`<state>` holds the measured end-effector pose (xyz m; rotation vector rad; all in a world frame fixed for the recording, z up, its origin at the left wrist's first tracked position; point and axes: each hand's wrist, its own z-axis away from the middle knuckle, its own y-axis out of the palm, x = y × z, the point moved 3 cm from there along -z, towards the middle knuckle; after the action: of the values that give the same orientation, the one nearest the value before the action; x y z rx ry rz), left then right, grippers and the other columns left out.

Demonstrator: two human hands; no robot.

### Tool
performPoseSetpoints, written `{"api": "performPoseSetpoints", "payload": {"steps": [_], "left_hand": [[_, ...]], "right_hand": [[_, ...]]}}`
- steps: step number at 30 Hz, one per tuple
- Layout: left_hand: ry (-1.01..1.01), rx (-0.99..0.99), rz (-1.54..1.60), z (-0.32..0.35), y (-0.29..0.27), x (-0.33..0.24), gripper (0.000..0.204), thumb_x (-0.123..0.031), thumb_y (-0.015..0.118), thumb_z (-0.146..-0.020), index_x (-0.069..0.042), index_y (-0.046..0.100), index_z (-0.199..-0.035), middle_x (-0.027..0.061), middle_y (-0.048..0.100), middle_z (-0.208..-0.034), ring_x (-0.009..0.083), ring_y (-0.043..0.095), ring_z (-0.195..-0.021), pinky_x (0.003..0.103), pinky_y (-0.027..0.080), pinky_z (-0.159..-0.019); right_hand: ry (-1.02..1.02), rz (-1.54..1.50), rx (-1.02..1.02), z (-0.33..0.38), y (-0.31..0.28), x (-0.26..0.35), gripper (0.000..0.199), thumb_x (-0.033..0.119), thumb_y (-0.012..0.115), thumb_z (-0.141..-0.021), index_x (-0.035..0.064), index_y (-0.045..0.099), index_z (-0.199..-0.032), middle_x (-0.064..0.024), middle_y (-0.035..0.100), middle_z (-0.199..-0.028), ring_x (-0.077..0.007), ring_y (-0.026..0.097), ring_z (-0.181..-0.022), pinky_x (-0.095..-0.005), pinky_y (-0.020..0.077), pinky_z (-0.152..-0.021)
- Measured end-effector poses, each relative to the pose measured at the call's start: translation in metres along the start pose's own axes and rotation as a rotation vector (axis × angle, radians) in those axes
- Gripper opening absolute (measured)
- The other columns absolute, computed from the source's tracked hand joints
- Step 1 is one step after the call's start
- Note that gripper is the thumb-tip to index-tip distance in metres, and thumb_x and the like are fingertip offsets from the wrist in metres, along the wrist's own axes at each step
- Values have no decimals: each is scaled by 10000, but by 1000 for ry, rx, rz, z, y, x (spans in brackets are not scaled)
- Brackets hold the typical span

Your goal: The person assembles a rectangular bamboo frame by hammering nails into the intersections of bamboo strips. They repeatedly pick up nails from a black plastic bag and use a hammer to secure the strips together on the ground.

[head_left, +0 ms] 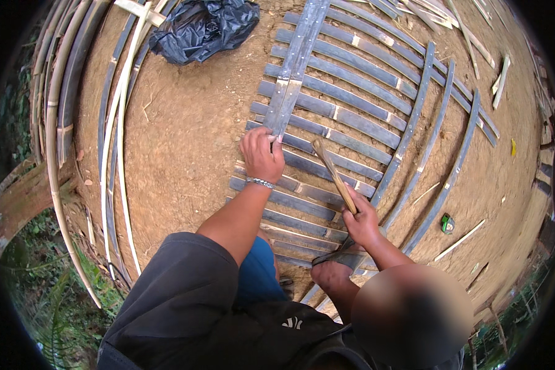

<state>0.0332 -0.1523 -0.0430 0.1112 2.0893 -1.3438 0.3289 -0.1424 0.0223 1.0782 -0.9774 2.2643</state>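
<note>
Dark split-bamboo slats [357, 126] lie in a row on the ground, crossed at their left by a pair of long bamboo strips [288, 92] dotted with small shiny nail heads. At the near end of this pair is my left hand [262, 154], its fingers curled and pinched against the strips. Whatever sits between its fingertips is too small to make out. My right hand [361, 217] grips a stick-like wooden handle [333, 169], whose far end points up and left over the slats. No tool head can be made out on it.
Another long strip [407, 139] crosses the slats at the right, with loose bamboo strips [457, 157] beyond. A green-and-black tape measure [447, 223] lies on the dirt. A black plastic bag [203, 31] lies at the far left. Long bamboo poles [54, 105] line the left side.
</note>
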Motion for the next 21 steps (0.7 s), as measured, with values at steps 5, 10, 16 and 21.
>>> {"api": "performPoseSetpoints", "payload": {"steps": [5,10,16,21], "left_hand": [[-50,6,11,-2,2,0,142,-109,701,-884,-58,585,-949,133,634,-1128,380,566,-1106,512,419,-979],[-65,24,11,-3,-1,-5,145,-110,708,-875,-57,598,-953,127,636,-1123,372,569,-1109,508,422,-992],[-66,23,13,-4,-3,-1,193,-72,711,-807,-68,599,-963,118,632,-1121,358,572,-1155,515,400,-1025],[-63,46,37,-3,-7,0,267,-35,693,-757,-70,617,-1010,107,634,-1131,341,571,-1190,513,378,-1049]], "right_hand": [[90,-19,105,-26,10,18,609,18,651,-919,72,527,-1513,-219,650,-1361,-314,653,-1225,-359,474,-1058],[79,-42,145,-31,11,26,597,25,643,-936,64,509,-1517,-237,637,-1383,-348,641,-1265,-375,475,-1064],[-110,219,149,-36,12,39,540,103,645,-989,59,484,-1502,-271,619,-1379,-450,619,-1253,-440,497,-1047],[-188,327,168,-52,16,39,495,101,609,-1010,43,483,-1485,-280,608,-1381,-481,602,-1252,-477,505,-1039]]}}
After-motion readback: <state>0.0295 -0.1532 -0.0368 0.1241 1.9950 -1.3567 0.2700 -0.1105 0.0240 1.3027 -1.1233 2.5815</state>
